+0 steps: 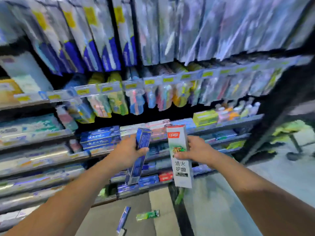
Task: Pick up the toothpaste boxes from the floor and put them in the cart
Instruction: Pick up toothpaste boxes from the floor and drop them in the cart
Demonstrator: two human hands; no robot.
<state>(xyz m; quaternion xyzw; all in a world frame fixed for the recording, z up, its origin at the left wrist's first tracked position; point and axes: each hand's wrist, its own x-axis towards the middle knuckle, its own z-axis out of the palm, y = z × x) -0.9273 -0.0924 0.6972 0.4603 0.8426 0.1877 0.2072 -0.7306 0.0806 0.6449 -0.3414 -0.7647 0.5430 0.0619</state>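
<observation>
1. Left hand [129, 150] — gripping upright blue toothpaste box [139, 155], glossy rectangular carton.
2. Right hand [196, 150] — gripping upright white toothpaste box [180, 157].
3. Floor [105, 218]: blue box [123, 219], green box [148, 214] lying flat.
4. Shelves [39, 133]: stacked cartons.

A: What is lost to blur?

B: The hanging packets [170, 31] across the top of the frame and the shelf goods [34, 160] at the left are smeared; no labels can be read.

A: And what is cut off or hidden?

B: The blue box on the floor [123, 219] is clipped near the bottom edge. The middle of the white box [180, 157] is covered by the right hand [196, 149].
</observation>
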